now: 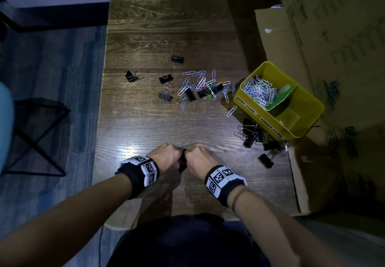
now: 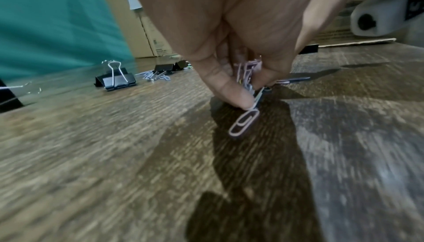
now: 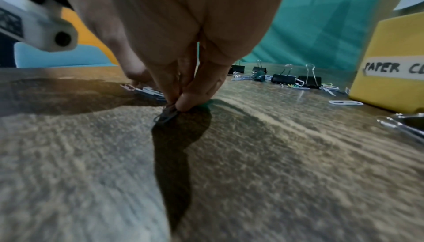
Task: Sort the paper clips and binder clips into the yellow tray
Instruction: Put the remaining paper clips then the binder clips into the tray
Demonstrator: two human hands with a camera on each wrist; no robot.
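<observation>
Left hand (image 2: 229, 46) pinching a clip bunch (image 2: 246, 75), right hand (image 3: 183, 50) nipping one clip (image 3: 166, 114) off the table (image 1: 166, 121); gathering handfuls, probably, for the tray (image 1: 300, 135).

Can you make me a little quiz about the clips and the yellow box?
1. True or false: the binder clip side of the tray already holds a pile of binder clips.
2. What is the left hand pinching? A) paper clips B) a binder clip C) nothing
3. Which label on the tray shows in the right wrist view?

Key:
1. False; that side looks bare, and binder clips lie on the table beside the tray.
2. A
3. The paper clips label.
</observation>
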